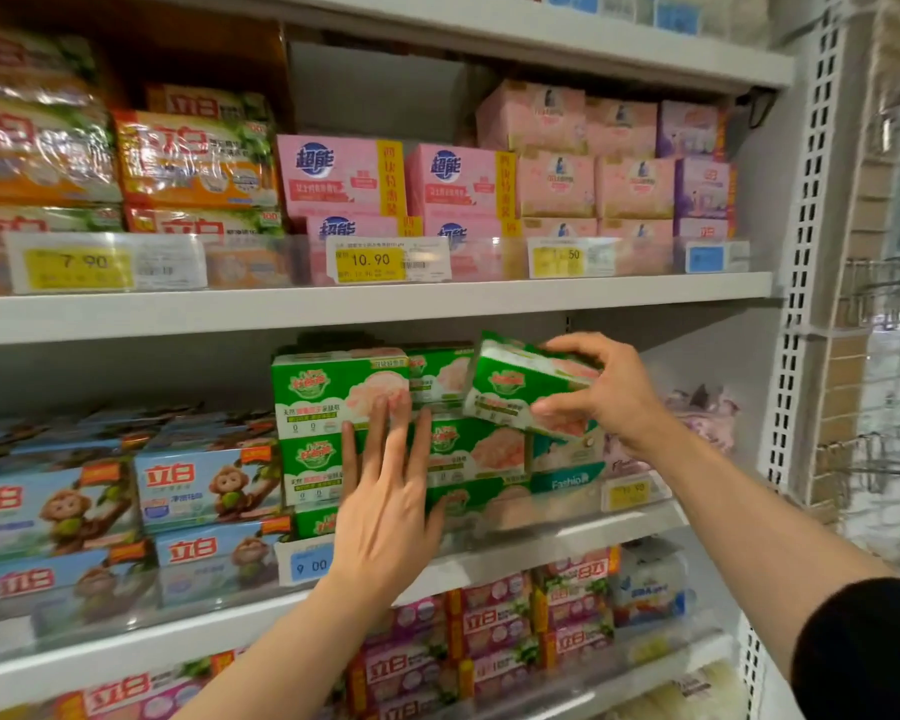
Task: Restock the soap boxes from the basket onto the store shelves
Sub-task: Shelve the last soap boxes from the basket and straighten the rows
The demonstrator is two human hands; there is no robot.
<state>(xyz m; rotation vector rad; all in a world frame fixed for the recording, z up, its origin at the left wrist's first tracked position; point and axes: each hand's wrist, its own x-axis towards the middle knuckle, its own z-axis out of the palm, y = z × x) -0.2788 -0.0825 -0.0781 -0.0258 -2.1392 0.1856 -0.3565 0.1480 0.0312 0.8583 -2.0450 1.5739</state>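
Right grip (601, 392) around tilted green soap box (520, 389), above stack (333, 402).

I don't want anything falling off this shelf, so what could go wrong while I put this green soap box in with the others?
1. The green box in your right hand is tilted; pushed in askew, it may jam against the neighbouring box.
2. Your left hand only presses flat on the green stack; if it slips, boxes might slide off the front edge.

Two bare forearms, the right arm (780, 517) with a black sleeve (863, 652) at its upper end
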